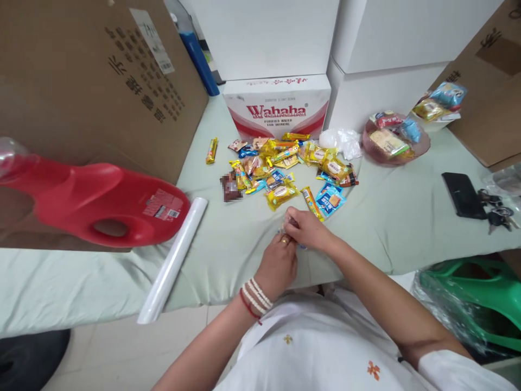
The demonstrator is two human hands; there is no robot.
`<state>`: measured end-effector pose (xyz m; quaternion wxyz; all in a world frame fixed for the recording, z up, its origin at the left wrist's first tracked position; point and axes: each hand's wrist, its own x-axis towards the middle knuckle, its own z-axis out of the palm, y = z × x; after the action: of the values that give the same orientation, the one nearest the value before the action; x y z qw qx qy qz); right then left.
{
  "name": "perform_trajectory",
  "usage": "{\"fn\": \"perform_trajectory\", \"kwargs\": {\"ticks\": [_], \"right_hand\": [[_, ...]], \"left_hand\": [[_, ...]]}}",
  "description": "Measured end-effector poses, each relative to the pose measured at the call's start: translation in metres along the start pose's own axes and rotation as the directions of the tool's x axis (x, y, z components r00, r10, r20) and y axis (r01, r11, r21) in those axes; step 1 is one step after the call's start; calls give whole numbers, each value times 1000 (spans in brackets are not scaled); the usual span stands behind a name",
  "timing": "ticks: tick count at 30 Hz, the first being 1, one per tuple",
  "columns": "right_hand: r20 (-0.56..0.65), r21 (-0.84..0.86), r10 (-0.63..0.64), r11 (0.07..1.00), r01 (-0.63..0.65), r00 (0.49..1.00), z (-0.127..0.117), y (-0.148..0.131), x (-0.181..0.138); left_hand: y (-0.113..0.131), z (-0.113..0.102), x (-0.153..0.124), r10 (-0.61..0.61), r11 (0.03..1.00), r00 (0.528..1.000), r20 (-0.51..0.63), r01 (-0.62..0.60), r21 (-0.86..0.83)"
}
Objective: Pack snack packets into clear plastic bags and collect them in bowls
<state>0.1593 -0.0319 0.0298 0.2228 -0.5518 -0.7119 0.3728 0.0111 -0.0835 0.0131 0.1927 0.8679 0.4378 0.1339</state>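
Observation:
Both of my hands meet near the front edge of the cloth-covered table, fingers closed on a small clear-wrapped packet (pixel 286 222). My left hand (pixel 279 263), with a ring and beaded bracelets, pinches it from below. My right hand (pixel 307 228) grips it from the right side, and the fingers hide most of it. Just beyond lies a loose pile of wrapped snacks. A yellow snack packet (pixel 281 194), a blue biscuit packet (pixel 330 201) and a narrow yellow snack stick (pixel 312 203) are closest to my hands.
A red jug (pixel 134 203) and a white roll (pixel 173 260) lie left, beside a large cardboard box (pixel 89 81). Behind the snacks stands a Wahaha carton (pixel 279 106). Rightward are a pink glass bowl (pixel 372 152) of snacks, a phone (pixel 464 195) and keys (pixel 499 214).

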Motion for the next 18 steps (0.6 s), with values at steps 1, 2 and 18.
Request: {"fn": "perform_trajectory", "kwargs": {"ticks": [1,2,18], "right_hand": [[8,-12,-29,1000,29,1000,5,-1,2],[20,-33,-67,997,67,998,9,-2,2],[40,-597,-161,787,153,986,45,-20,-24]], "left_hand": [[-7,-6,-4,-11,993,1000,4,12,-114],[-14,-12,-10,-42,968,999,5,42,-246],[-28,-14,-10,-650,212,738,179,403,-890]]}}
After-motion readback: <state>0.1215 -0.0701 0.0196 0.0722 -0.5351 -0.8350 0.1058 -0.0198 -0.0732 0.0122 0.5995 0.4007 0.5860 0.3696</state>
